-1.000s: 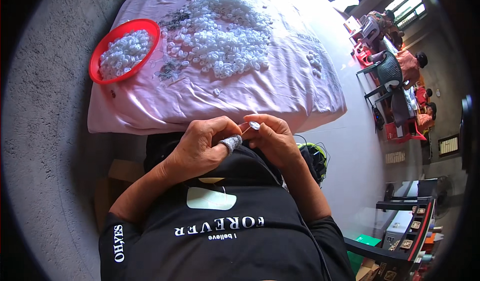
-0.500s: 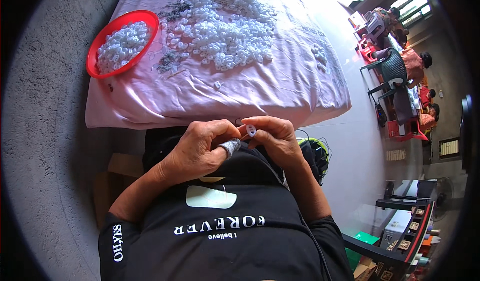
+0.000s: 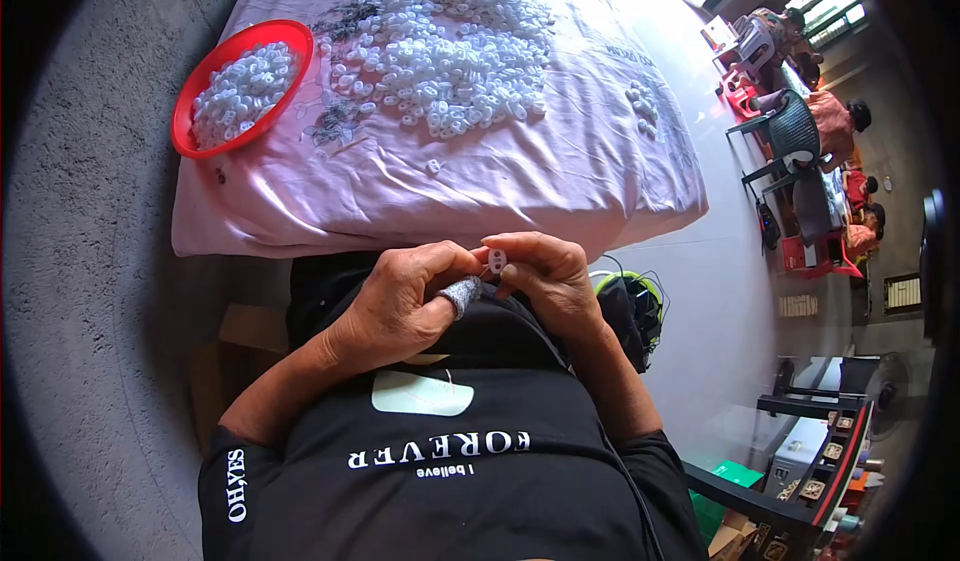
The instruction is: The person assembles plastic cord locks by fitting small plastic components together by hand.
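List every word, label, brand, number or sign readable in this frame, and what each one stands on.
Wording isn't copied out here; only its places are given.
Black T-shirt, chest: large white lettering, legible, upside down in this view; smaller white lettering beside it.
Left sleeve: white lettering running sideways, legible.
Pink cloth, right side: faint dark print, too blurred to read.
White box, lower right: small mark, too small to read.

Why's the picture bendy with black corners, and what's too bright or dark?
In the head view, edges bend fisheye-style and corners go black; in the head view, glare whitens the pink cloth toward its far right; in the head view, the cardboard box sits in shadow, but the small white piece shows holes.
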Demonstrator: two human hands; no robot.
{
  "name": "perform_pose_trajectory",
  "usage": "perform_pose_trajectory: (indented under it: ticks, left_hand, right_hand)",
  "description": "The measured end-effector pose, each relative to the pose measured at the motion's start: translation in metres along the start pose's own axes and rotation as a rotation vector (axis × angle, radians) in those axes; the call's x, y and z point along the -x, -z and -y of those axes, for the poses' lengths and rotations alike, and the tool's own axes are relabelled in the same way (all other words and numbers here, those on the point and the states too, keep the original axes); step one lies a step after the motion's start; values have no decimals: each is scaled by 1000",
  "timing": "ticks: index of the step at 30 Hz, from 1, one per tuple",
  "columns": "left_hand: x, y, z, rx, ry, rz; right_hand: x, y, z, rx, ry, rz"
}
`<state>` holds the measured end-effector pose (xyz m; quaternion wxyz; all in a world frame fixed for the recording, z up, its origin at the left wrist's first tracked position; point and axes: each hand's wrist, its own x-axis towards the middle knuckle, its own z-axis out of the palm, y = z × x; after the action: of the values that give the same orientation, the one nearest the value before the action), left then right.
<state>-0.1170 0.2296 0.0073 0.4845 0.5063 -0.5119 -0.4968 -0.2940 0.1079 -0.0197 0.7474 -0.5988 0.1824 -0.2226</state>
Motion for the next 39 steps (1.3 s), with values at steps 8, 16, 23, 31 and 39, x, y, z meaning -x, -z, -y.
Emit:
perform_pose_trajectory:
  ticks: [8,16,23,31,39]
  left_hand:
    - [2,-3,-1,37,85,-33]
    - [2,-2,0,62,103,-95]
    - [1,1,-6,100,102,-84]
    - [2,1,-1,37,87,-73]
    - [4,-2,6,2,20,-109]
  right_hand:
    - [0,-1,-4,-42,-6,-32]
    - [-1,-4,-3,30,0,-25]
    - [-4,-3,-5,-63,-22,-22]
    - [-4,-3,-1,-145,-74,-25]
    - [-2,-2,-2,-95,-49,-13]
